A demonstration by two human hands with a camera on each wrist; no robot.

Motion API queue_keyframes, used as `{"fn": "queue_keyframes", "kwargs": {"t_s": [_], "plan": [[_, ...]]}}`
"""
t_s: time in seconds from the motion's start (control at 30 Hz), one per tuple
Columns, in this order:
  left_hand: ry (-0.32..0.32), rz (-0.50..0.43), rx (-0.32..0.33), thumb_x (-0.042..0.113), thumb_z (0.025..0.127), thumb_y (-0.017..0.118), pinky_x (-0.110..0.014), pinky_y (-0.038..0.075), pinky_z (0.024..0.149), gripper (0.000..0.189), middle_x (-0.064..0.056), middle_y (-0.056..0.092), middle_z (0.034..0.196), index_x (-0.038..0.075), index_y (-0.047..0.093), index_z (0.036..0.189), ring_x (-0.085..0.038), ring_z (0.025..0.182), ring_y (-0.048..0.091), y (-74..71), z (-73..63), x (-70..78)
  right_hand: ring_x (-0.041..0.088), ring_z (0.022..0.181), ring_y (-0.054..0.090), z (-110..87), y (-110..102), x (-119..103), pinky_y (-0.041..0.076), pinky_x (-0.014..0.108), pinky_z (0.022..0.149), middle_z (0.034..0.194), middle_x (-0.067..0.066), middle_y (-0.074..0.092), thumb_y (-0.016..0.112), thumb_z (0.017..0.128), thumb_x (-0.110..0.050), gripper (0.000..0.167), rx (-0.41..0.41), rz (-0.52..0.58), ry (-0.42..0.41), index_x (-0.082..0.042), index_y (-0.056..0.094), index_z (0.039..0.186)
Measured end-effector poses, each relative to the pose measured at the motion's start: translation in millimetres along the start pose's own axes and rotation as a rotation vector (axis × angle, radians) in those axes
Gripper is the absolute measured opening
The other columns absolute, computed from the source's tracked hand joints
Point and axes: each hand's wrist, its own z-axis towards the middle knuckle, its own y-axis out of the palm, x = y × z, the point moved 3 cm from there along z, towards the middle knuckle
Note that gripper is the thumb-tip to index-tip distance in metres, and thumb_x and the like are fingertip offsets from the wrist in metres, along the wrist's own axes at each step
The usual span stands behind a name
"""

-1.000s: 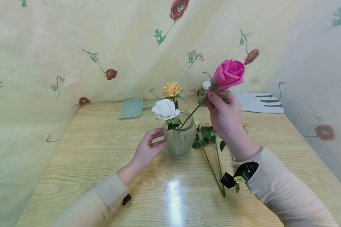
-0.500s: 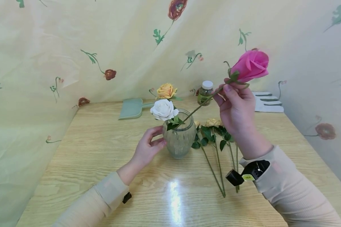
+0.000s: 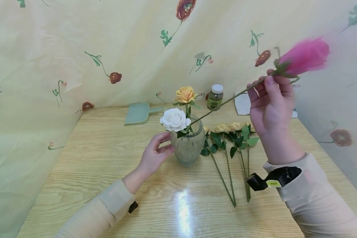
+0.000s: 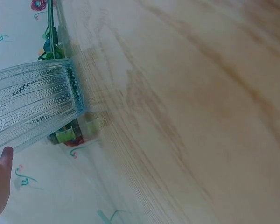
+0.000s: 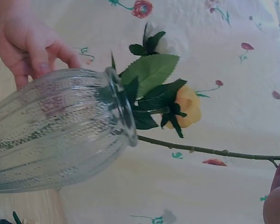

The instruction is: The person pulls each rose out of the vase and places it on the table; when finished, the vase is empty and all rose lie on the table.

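Observation:
My right hand [image 3: 273, 105] pinches a pink rose [image 3: 304, 56] just below its blurred head, between thumb and fingers. Its long stem slants down to the left, with the lower end inside the mouth of a ribbed glass vase [image 3: 188, 148]. In the right wrist view the stem [image 5: 214, 151] comes out past the vase rim. A white rose [image 3: 175, 119] and a yellow rose [image 3: 185, 95] stand in the vase, heads above the rim. My left hand [image 3: 154, 153] holds the vase's left side; its thumb [image 4: 6, 158] lies against the glass in the left wrist view.
Several yellow roses [image 3: 223, 129] lie on the wooden table [image 3: 101, 155] right of the vase, stems toward the front. Behind stand a green dustpan [image 3: 138, 113] and a white-capped jar [image 3: 215, 97]. A white glove [image 3: 242, 104] lies partly hidden behind my right hand.
My right hand has moved right and up with the pink rose, drawing more of its stem out of the vase. The yellow and white roses shifted slightly. My left hand has stayed at the vase.

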Motion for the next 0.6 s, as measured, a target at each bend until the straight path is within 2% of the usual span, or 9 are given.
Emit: {"fn": "queue_keyframes", "kwargs": {"t_s": [0.27, 0.4, 0.6], "plan": [[-0.004, 0.013, -0.002, -0.013, 0.083, 0.059, -0.036, 0.049, 0.095, 0.049, -0.018, 0.046, 0.125, -0.004, 0.047, 0.129, -0.033, 0.118, 0.047, -0.2, -0.2, 0.3, 0.033, 0.065, 0.057, 7.4, -7.1, -18.7, 0.058, 0.039, 0.062, 0.076, 0.023, 0.057, 0.054, 0.086, 0.016, 0.018, 0.077, 0.029, -0.019, 0.010, 0.052, 0.103], [-0.003, 0.019, -0.008, -0.011, 0.084, 0.059, -0.036, 0.049, 0.095, 0.049, -0.018, 0.046, 0.126, -0.003, 0.046, 0.130, -0.033, 0.119, 0.047, -0.1, -0.4, 0.4, 0.032, 0.066, 0.056, 9.4, -16.4, -29.6, 0.058, 0.039, 0.062, 0.077, 0.022, 0.057, 0.054, 0.088, 0.012, 0.020, 0.139, 0.042, -0.021, 0.007, 0.051, 0.107], [-0.011, 0.026, -0.005, -0.010, 0.084, 0.060, -0.034, 0.050, 0.094, 0.049, -0.017, 0.047, 0.126, -0.001, 0.047, 0.131, -0.031, 0.119, 0.047, -0.5, -0.6, -0.6, 0.033, 0.067, 0.058, 11.5, -33.2, -46.8, 0.058, 0.040, 0.063, 0.077, 0.021, 0.058, 0.056, 0.088, 0.009, 0.019, 0.235, 0.089, -0.016, 0.003, 0.054, 0.105]]}}
